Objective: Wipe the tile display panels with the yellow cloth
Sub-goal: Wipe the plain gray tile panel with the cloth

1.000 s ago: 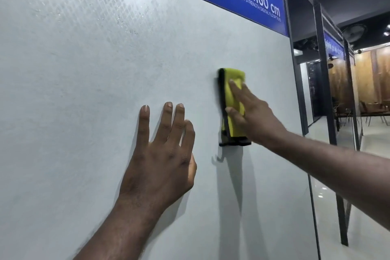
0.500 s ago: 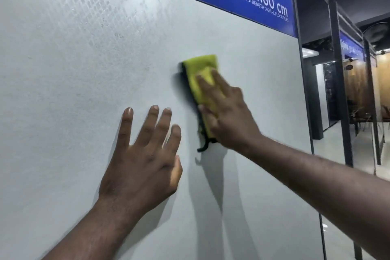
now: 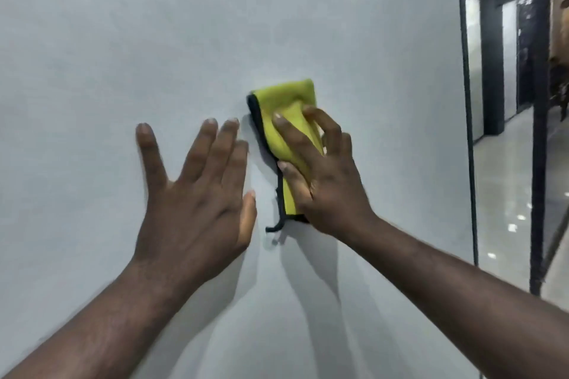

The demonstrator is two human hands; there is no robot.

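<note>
Pale grey tile display panel [image 3: 277,24] fills the view, upright. Black frame post [image 3: 540,101] stands at its 3 o'clock edge.

Left arm enters from 7 o'clock. Left hand [image 3: 197,194] lies flat on the panel, fingers straight and spread, holding nothing.

Right arm enters from 4 o'clock. Right hand [image 3: 326,184] has bent fingers, gripping the folded yellow cloth [image 3: 286,108] and pressing it to the panel at centre. Black loop [image 3: 275,226] hangs at the cloth's 6 o'clock.

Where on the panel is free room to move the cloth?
Bare panel lies above the yellow cloth and between the right hand and the black frame. Leftward it is crowded: the left hand is spread close beside the cloth.
</note>
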